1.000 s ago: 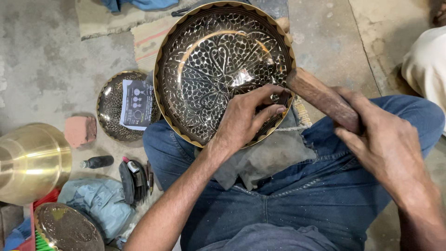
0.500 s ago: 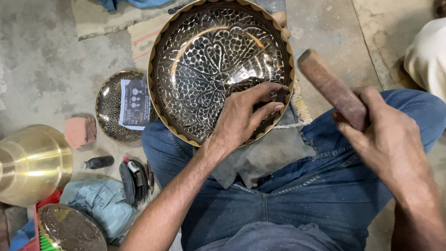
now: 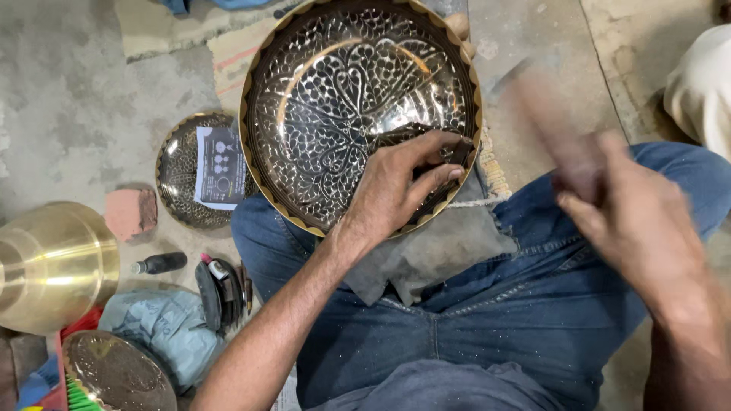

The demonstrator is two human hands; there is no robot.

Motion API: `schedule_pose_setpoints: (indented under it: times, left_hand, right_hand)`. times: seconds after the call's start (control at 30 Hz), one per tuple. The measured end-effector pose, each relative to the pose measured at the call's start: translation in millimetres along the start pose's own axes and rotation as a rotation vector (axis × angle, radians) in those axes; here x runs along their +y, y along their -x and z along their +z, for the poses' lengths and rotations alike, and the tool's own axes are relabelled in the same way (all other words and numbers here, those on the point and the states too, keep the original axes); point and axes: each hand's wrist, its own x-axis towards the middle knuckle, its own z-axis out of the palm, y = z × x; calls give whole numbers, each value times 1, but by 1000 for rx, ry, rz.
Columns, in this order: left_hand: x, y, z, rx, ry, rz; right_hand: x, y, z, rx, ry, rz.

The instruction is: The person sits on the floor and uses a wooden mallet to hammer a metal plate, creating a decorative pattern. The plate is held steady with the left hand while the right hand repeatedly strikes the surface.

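**Left hand pins chased bowl, right hand blurred w/ wooden striker**

Big engraved metal bowl [image 3: 335,99] fills top centre of frame, tilted on the lap over a grey cloth [image 3: 434,251] and blue jeans [image 3: 487,335]. Left hand [image 3: 400,186] lies inside the bowl's lower-right wall, fingers [image 3: 438,175] narrow and curled, pressed to the metal near the rim. Looks like they pinch a small dark tool against the surface, but can't tell for sure.

Right hand [image 3: 636,224] sits right of centre, apart from the bowl, motion-blurred. It's closed round a brown wooden mallet [image 3: 544,125]; long axis runs diagonal, from the fist up-left toward the bowl's right rim. Head end is near the rim, not touching.

Key relation: the fingertip spot lies down-left of the mallet's upper end, along its own axis line. Left hand is on the bowl, right is the farther one.

Left side of frame: smaller patterned dish [image 3: 205,171] w/ paper slip, brass vessel [image 3: 49,262], brick-red block [image 3: 129,213], small dark bottle [image 3: 160,263].
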Motion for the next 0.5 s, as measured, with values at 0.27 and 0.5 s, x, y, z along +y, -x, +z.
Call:
schedule_pose_setpoints:
  times: [0.27, 0.5]
  left_hand:
    - [-6, 1, 2, 44, -10, 87]
    - [-3, 3, 1, 58, -2, 86]
  right_hand:
    - [6, -5, 5, -21, -22, -96]
    - [2, 2, 7, 251, -310, -134]
